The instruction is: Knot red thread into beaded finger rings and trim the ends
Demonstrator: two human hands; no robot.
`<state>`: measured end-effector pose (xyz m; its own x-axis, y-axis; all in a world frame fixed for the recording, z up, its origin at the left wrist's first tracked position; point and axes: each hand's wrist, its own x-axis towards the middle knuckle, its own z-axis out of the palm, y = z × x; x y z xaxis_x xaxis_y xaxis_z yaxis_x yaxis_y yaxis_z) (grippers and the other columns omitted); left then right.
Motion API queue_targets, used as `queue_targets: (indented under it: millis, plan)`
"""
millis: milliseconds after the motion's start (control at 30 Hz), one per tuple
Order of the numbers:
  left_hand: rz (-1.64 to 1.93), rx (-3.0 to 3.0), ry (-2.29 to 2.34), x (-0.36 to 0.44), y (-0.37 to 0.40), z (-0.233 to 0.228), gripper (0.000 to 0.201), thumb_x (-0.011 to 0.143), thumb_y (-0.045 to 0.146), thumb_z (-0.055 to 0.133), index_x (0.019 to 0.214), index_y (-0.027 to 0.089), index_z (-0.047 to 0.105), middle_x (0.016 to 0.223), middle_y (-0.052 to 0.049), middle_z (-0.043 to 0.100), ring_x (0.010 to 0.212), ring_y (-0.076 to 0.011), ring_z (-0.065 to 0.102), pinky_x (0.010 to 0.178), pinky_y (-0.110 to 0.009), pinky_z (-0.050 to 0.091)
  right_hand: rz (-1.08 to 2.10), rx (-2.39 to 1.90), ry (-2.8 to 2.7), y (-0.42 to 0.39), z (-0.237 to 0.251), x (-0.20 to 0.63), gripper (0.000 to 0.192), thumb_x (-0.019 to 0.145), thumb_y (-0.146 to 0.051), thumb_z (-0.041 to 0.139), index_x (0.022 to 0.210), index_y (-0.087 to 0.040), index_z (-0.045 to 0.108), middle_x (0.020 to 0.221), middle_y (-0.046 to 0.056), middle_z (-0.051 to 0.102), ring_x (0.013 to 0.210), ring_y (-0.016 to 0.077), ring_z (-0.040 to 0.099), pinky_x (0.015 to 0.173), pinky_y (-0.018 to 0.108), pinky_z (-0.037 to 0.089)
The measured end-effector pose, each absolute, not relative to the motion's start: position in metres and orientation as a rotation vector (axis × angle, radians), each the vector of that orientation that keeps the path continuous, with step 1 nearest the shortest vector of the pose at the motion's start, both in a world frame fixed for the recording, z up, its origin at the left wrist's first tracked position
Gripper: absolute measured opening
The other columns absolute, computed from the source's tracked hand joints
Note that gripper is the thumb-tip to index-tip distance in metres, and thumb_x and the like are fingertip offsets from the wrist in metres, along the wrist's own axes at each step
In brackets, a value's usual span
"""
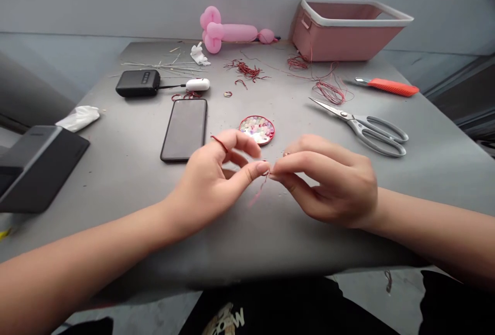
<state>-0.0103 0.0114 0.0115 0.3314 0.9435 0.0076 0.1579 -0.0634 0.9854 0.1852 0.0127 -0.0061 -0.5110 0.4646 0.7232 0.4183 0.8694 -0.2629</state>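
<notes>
Over the front middle of the table, my left hand [222,175] pinches a thin red cord [263,184] between thumb and fingers, and a short end of it hangs below the fingertips. My right hand [325,178] meets it there, thumb and forefinger pressed together on the same cord. Whatever small piece sits between the fingertips is mostly hidden. A loop of red cord circles my left forefinger. Just beyond the hands lies a round, red-rimmed dish of beads [257,130], partly behind my left fingers. A phone [184,129] lies left of the dish.
Scissors [363,126] and an orange-handled cutter [392,86] lie at right, near coiled red cord [330,90]. A pink bin [344,41] and a pink balloon figure [235,32] stand at the back. Cord scraps [247,69], a black power bank [138,83] and a dark stand [46,165] are leftward.
</notes>
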Motion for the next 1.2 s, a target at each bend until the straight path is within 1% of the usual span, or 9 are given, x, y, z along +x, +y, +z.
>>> queue_targets:
  millis: [133, 267, 333, 467, 733, 867, 1000, 1100, 1200]
  plan:
    - [1.011, 2.085, 1.079, -0.017, 0.011, 0.011, 0.012, 0.092, 0.028, 0.06, 0.087, 0.019, 0.066, 0.084, -0.004, 0.071, 0.077, -0.0147, 0.065, 0.075, -0.026, 0.054, -0.071, -0.705, -2.179, 0.012, -0.009, 0.182, 0.013, 0.086, -0.008, 0.057, 0.087, -0.02, 0.058, 0.069, 0.003, 0.057, 0.061, 0.0147, 0.049, 0.06, 0.03, 0.048]
    - [1.005, 2.475, 0.971, -0.021, 0.011, 0.005, 0.017, 0.082, 0.034, 0.073, 0.094, 0.022, 0.07, 0.086, -0.003, 0.076, 0.082, -0.0188, 0.068, 0.093, -0.036, 0.052, -0.043, -0.71, -2.184, 0.009, -0.005, 0.183, 0.012, 0.086, -0.009, 0.056, 0.088, -0.021, 0.057, 0.069, 0.002, 0.058, 0.061, 0.0147, 0.05, 0.059, 0.029, 0.047]
    - [1.059, 2.606, 0.993, -0.022, 0.011, 0.001, 0.008, 0.086, 0.026, 0.067, 0.092, 0.024, 0.072, 0.084, -0.002, 0.077, 0.078, -0.0179, 0.068, 0.099, -0.04, 0.049, -0.007, -0.724, -2.19, 0.007, -0.004, 0.184, 0.011, 0.087, -0.01, 0.055, 0.088, -0.021, 0.057, 0.068, 0.001, 0.057, 0.061, 0.0142, 0.05, 0.059, 0.028, 0.047]
    - [1.125, 2.687, 0.999, -0.022, 0.012, -0.003, 0.016, 0.086, 0.016, 0.06, 0.086, 0.026, 0.073, 0.083, -0.001, 0.077, 0.078, -0.0174, 0.068, 0.104, -0.043, 0.045, 0.062, -0.745, -2.184, 0.007, -0.006, 0.183, 0.01, 0.088, -0.011, 0.055, 0.089, -0.021, 0.058, 0.068, 0.001, 0.058, 0.062, 0.0136, 0.053, 0.057, 0.026, 0.048]
    - [1.17, 2.767, 0.938, -0.022, 0.011, -0.008, 0.015, 0.084, 0.011, 0.057, 0.084, 0.022, 0.067, 0.07, -0.002, 0.069, 0.071, -0.0191, 0.06, 0.094, -0.041, 0.049, -0.162, -0.61, -2.19, 0.008, -0.013, 0.182, 0.018, 0.08, -0.004, 0.061, 0.087, -0.019, 0.056, 0.064, 0.002, 0.056, 0.06, 0.0155, 0.049, 0.056, 0.031, 0.045]
    - [1.063, 2.408, 1.03, -0.015, 0.007, -0.004, 0.012, 0.085, 0.012, 0.056, 0.084, 0.02, 0.064, 0.077, -0.003, 0.07, 0.074, -0.0186, 0.062, 0.08, -0.035, 0.052, -0.392, -0.538, -2.179, 0.012, -0.018, 0.182, 0.021, 0.077, -0.005, 0.065, 0.086, -0.021, 0.055, 0.061, -0.001, 0.053, 0.058, 0.0155, 0.048, 0.055, 0.031, 0.043]
    - [0.773, 1.718, 1.169, -0.009, 0.007, 0.009, 0.012, 0.088, 0.025, 0.058, 0.081, 0.017, 0.063, 0.079, -0.004, 0.071, 0.073, -0.0169, 0.065, 0.066, -0.028, 0.051, -0.55, -0.519, -2.21, 0.015, -0.021, 0.181, 0.013, 0.08, -0.009, 0.064, 0.083, -0.02, 0.057, 0.062, 0.0, 0.058, 0.061, 0.0162, 0.051, 0.056, 0.032, 0.043]
    - [0.735, 1.473, 1.156, -0.01, 0.012, 0.012, 0.015, 0.086, 0.028, 0.062, 0.08, 0.014, 0.063, 0.078, -0.004, 0.071, 0.074, -0.0159, 0.066, 0.069, -0.027, 0.051, -0.483, -0.533, -2.268, 0.013, -0.018, 0.181, 0.009, 0.081, -0.011, 0.063, 0.09, -0.014, 0.062, 0.069, 0.005, 0.064, 0.067, 0.0188, 0.054, 0.06, 0.035, 0.046]
    - [0.737, 1.603, 1.164, -0.014, 0.016, 0.009, 0.014, 0.086, 0.027, 0.062, 0.081, 0.014, 0.065, 0.078, -0.004, 0.071, 0.075, -0.0158, 0.066, 0.071, -0.027, 0.05, -0.079, -0.624, -2.296, 0.01, -0.012, 0.184, 0.01, 0.088, -0.012, 0.057, 0.096, -0.012, 0.063, 0.076, 0.008, 0.065, 0.072, 0.0176, 0.056, 0.067, 0.033, 0.049]
